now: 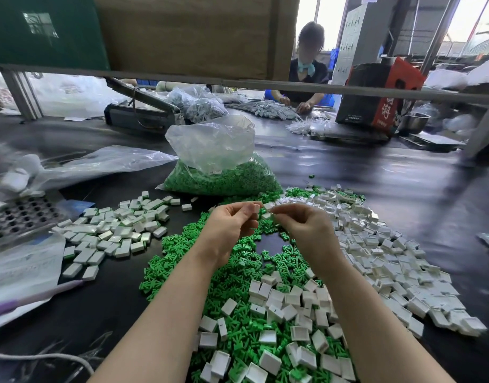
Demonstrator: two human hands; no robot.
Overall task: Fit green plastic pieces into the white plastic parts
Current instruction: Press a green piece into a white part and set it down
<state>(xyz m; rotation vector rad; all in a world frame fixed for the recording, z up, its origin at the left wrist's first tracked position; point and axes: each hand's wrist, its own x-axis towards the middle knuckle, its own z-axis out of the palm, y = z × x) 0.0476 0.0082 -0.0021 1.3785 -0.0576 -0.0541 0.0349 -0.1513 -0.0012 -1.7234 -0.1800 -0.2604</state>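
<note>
My left hand (232, 225) pinches a small white plastic part (256, 210) between thumb and fingertips, raised above the table. Close to its right, my right hand (301, 226) pinches another small white part (268, 206) at its fingertips. Below both hands lies a loose heap of green plastic pieces (238, 272) on the black table (403, 189). Empty white parts (390, 261) spread to the right and in front of me. A separate pile of white parts with green showing (113, 230) lies to the left.
A clear bag of green pieces (224, 175) stands behind the hands. A perforated metal tray (19, 217) and plastic bags (25, 269) sit at the left. Across the table another person (307, 76) works beside a red and black box (376, 95).
</note>
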